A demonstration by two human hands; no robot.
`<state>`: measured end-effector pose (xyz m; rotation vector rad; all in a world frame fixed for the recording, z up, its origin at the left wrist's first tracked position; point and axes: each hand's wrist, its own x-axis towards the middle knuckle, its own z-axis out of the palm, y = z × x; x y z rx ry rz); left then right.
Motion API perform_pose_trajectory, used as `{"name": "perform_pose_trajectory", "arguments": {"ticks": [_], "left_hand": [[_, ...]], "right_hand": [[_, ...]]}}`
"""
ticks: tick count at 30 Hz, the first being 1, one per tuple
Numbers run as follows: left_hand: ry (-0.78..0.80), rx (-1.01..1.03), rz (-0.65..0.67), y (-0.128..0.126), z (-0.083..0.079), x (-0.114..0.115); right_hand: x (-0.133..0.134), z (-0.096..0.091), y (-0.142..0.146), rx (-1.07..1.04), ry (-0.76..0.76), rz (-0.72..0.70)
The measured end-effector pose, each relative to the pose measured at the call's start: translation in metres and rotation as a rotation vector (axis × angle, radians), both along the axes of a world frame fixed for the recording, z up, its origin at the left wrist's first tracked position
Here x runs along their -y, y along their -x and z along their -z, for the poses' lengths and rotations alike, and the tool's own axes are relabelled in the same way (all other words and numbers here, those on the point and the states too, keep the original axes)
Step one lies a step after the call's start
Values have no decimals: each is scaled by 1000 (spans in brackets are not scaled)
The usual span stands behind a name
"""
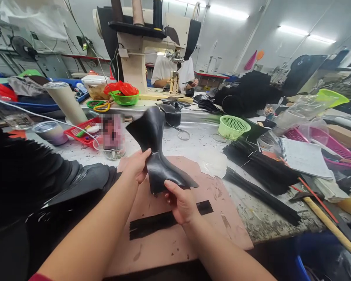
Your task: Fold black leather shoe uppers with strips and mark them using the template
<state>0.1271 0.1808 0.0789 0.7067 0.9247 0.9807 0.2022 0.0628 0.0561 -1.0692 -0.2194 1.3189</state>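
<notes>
Black leathery piece (pixel 158 160) held above pink mat (pixel 234 218), toward far edge; waist pinched by left hand (pixel 139 166), lower edge by right hand (pixel 179 201). Likely light, supple, slick; best gripped at edges.

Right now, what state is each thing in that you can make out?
Left grip: closed on the black piece.
Right grip: closed on its lower edge.
Black piece: raised, curved.
Black strip: lying flat, partly hidden.
Pink mat: spread out.
Light-green basket: upright.
Green bowl: upright, holding red plastic.
Notebook: lying page up.
Hammer: lying down.
Ceiling light: lit.
</notes>
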Motion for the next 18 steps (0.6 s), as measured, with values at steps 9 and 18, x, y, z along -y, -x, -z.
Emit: {"name": "perform_pose_trajectory", "arguments": {"ticks": [9, 18], "left_hand": [[131, -49, -86, 14, 19, 13], [158, -119, -13, 53, 22, 71]], "right_hand": [[-19, 11, 13, 292, 241, -228], [1, 6, 6, 749, 359, -458]]}}
